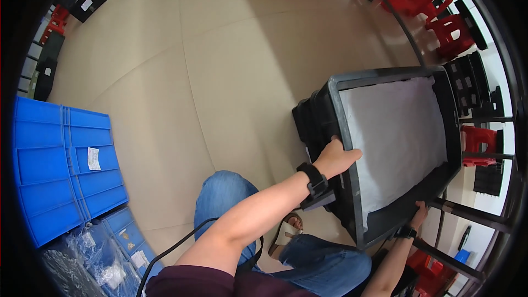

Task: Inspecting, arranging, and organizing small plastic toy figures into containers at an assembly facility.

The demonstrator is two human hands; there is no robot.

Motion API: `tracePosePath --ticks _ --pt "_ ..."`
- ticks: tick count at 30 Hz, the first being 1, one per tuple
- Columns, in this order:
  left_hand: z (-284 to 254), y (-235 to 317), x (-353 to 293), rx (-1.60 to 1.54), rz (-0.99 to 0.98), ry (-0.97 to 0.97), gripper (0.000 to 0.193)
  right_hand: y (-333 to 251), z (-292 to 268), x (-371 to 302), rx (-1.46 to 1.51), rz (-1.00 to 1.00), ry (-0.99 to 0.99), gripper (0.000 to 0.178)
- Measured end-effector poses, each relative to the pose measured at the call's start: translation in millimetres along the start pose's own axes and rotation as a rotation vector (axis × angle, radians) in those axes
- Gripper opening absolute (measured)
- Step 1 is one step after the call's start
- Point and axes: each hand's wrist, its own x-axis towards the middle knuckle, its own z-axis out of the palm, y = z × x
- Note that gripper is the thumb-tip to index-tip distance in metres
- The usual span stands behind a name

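A black plastic crate [451, 132] stands at the right, with a white sheet [393, 137] lining its bottom. My left hand [336, 158] grips its left rim, thumb over the edge and fingers wrapped down the outer wall. On the near right rim, my right hand [421, 215] holds the same crate, its fingers partly hidden. More black crates [313, 124] sit beneath, showing past the left wall; I cannot tell whether the top one rests on them. Both wrists wear black straps, and a cable runs along my left arm.
Blue crates [66, 165] are stacked at the left, with clear plastic wrap [107, 264] on nearby ones. Red stools [454, 36] and more black crates [465, 85] stand beyond a dark metal frame [473, 217] at the right. Tiled floor [231, 66] lies between.
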Motion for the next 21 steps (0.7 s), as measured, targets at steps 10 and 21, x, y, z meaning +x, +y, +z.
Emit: tracePosePath --ticks 10,21 --pt "-7 25 -6 -0.071 -0.170 -0.019 0.058 4 13 11 -0.038 0.067 -0.012 0.022" --pt "-4 36 -23 -0.045 -0.251 0.044 0.035 -10 27 -23 -0.025 -0.015 0.040 0.017"
